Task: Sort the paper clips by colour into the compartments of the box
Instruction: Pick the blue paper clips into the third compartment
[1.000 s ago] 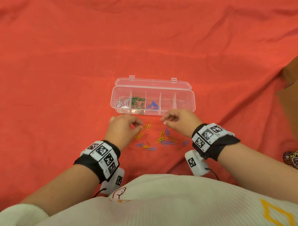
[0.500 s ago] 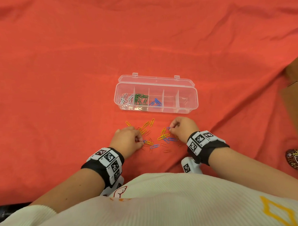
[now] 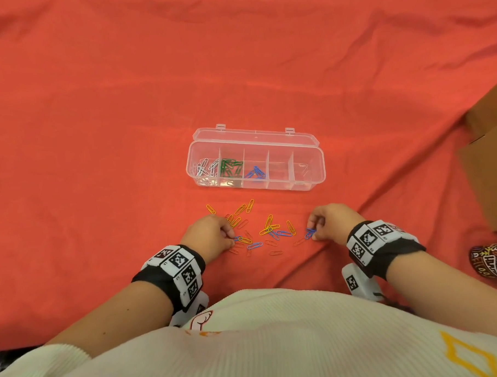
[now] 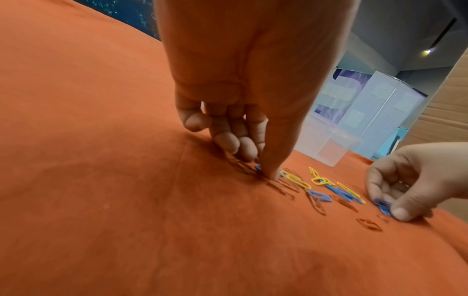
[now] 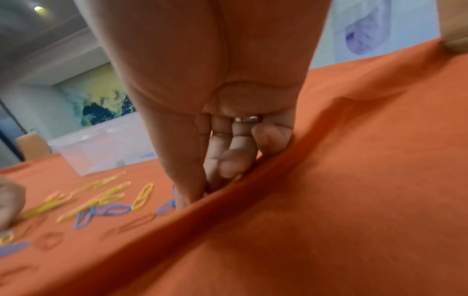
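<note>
A clear plastic box (image 3: 311, 162) lies open on the red cloth. From the left its compartments hold white clips (image 3: 205, 169), green clips (image 3: 230, 167) and blue clips (image 3: 255, 173). Loose yellow clips (image 3: 269, 226), blue clips (image 3: 283, 233) and red clips, which are hard to see, lie in front of it between my hands. My left hand (image 3: 232, 239) (image 4: 263, 170) pinches a blue clip (image 4: 258, 167) against the cloth at the pile's left side. My right hand (image 3: 313, 234) (image 5: 195, 196) pinches blue clips (image 3: 310, 232) (image 4: 382, 205) at the pile's right edge.
Cardboard boxes (image 3: 491, 163) stand at the right edge, with a dark patterned object (image 3: 492, 260) nearer to me. A raised fold in the cloth (image 5: 253, 180) runs right beside my right hand's fingers. My white sweater fills the bottom of the head view.
Both hands drew back from the box's front wall to the loose pile. The left came down on a blue clip; the right shifted rightward onto blue clips at the pile's edge.
</note>
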